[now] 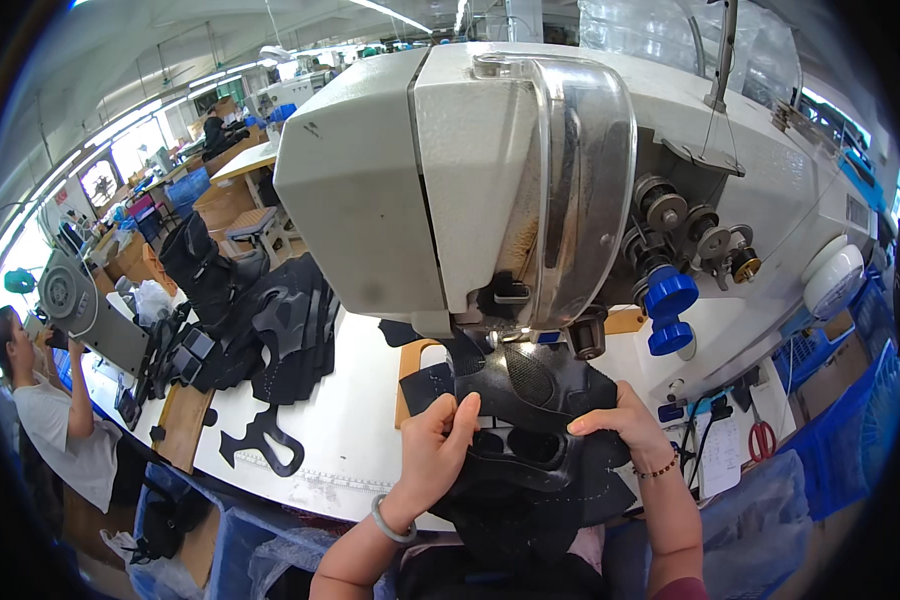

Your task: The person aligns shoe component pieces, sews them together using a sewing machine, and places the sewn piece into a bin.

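A black fabric piece with a mesh panel and shiny raised parts lies under the head of a large white sewing machine. Its lower part, with an oval opening, drapes toward me over the table's near edge. My left hand, wearing a bangle, pinches the left side of this piece between thumb and fingers. On the opposite side my right hand, with a beaded bracelet, grips it, thumb lying on top and fingers partly hidden beneath. The needle area is mostly hidden behind the machine head.
Stacked black pieces and a loose black cut-out lie on the white table at left. Red-handled scissors are at right. Blue bins stand below. A person works at far left.
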Demonstrator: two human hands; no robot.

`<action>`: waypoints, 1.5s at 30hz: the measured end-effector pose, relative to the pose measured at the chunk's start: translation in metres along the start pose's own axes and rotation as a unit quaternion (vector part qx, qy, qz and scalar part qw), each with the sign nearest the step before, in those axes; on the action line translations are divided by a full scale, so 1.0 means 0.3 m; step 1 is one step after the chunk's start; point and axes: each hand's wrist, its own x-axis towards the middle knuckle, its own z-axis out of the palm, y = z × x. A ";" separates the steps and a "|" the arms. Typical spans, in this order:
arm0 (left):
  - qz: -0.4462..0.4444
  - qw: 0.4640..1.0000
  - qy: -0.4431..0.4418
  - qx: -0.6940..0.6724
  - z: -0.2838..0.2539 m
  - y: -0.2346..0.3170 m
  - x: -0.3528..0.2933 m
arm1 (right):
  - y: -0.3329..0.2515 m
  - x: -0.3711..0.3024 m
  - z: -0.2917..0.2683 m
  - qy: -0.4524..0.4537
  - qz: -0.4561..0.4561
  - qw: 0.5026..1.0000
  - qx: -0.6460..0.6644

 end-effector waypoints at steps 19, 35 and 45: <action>-0.048 0.991 0.014 -0.124 0.030 0.008 0.005 | -0.026 -0.003 0.002 0.031 -0.007 0.999 0.039; -0.093 0.980 -0.020 -0.176 -0.014 0.001 0.024 | -0.044 -0.041 0.049 0.016 -0.017 0.998 0.059; -0.089 0.983 -0.024 -0.161 -0.025 -0.001 0.043 | -0.026 -0.028 0.028 -0.028 0.008 0.999 0.035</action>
